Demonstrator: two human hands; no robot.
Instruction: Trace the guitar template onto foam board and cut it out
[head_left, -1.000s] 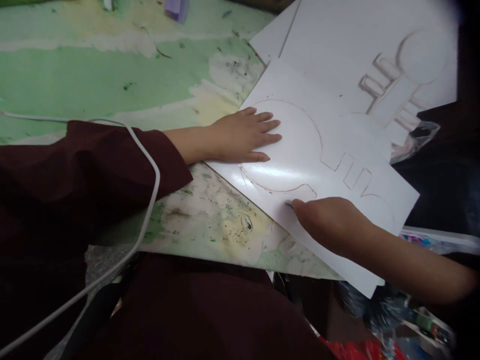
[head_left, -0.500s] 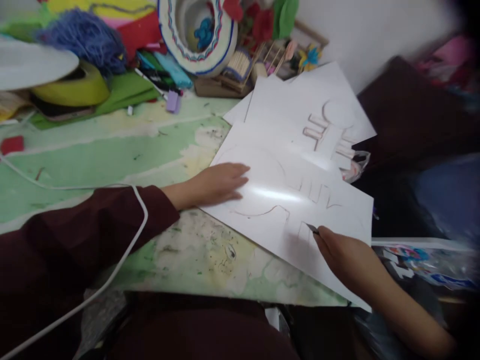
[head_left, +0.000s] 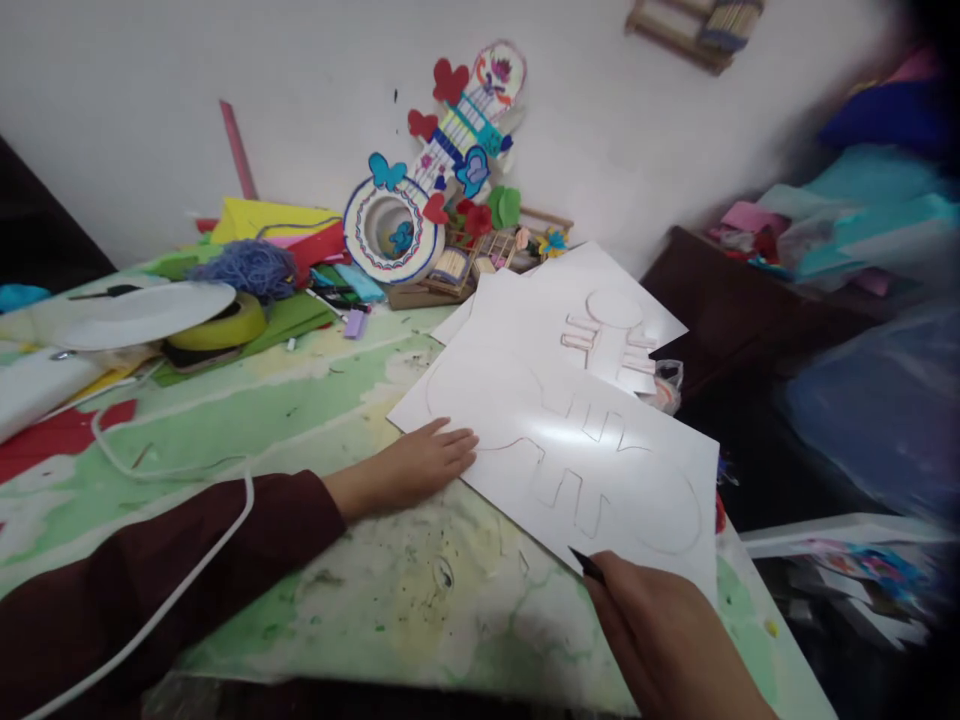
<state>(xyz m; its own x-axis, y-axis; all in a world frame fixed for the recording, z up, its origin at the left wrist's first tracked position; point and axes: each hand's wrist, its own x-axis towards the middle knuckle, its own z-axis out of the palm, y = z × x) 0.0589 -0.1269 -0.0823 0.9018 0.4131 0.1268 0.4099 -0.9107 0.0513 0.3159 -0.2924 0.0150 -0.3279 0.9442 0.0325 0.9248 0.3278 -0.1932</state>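
A large white sheet (head_left: 495, 400) lies at a slant on the table, bearing a thin outline of two rounded ends joined by a narrow part with square notches. Over its left front edge my left hand (head_left: 427, 462) rests flat, fingers stretched out and holding nothing. My right hand (head_left: 660, 630) is closed around a craft knife (head_left: 586, 564), of which only the dark pointed blade shows. That tip is at the sheet's front edge, below the notches; whether it touches is unclear. Behind lies another white sheet (head_left: 517, 290) with a guitar-like outlined shape (head_left: 616, 310).
A decorated paper guitar (head_left: 394, 232) leans on the wall. Blue yarn (head_left: 251, 265), a white plate (head_left: 150, 315), yellow tape (head_left: 244, 325) and coloured paper crowd the back left. A white cable (head_left: 214, 545) crosses my left sleeve. The green-and-white table (head_left: 480, 620) ends near me.
The camera view has tilted up, showing more wall. My right hand with the knife has moved from the notches towards the sheet's front edge. My left hand now lies nearer that edge.
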